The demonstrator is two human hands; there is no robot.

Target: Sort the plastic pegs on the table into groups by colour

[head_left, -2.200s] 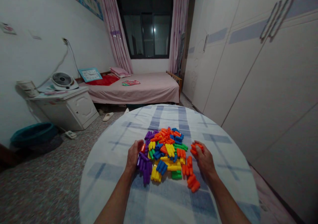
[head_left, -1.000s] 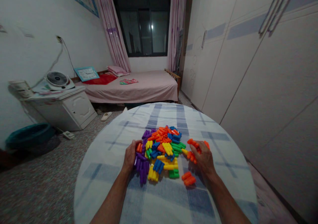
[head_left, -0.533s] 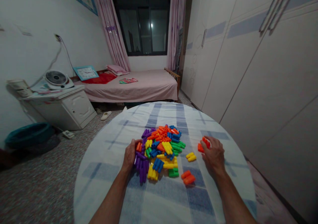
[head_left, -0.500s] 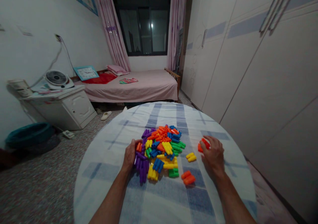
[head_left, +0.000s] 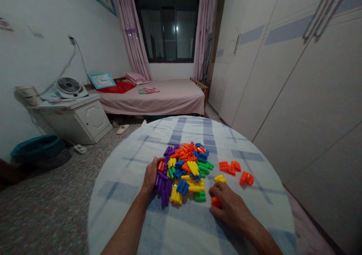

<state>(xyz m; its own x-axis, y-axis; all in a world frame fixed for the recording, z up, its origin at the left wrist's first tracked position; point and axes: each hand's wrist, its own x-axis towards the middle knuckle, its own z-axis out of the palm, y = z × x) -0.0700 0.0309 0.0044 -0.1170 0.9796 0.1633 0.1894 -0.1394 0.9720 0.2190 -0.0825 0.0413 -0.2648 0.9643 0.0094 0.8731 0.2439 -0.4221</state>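
Note:
Plastic toy building blocks made of joined tubes lie in a mixed pile on the table. My left hand (head_left: 151, 174) rests against the pile's left side, fingers loosely curved and stretched out, touching an orange block (head_left: 161, 166) beside the purple blocks (head_left: 164, 190). At the pile's lower right, my right hand (head_left: 227, 201) has its fingers closed round another orange block (head_left: 215, 201), which they partly cover. Just above those fingers sits a yellow block (head_left: 220, 178). Farther right are loose orange blocks (head_left: 232, 167), with one more orange block (head_left: 247, 178) apart from them.
The round table (head_left: 127, 209) wears a white and blue checked cloth. Beyond it stand a bed (head_left: 175, 96), a white cabinet (head_left: 90, 123) with a fan (head_left: 69, 86), and a teal bin (head_left: 39, 148). A tall wardrobe (head_left: 296, 96) runs along the right.
My right hand has let go of an orange block on the right and moved left and nearer, onto another orange block. My left hand stays by the pile. The view has shifted slightly.

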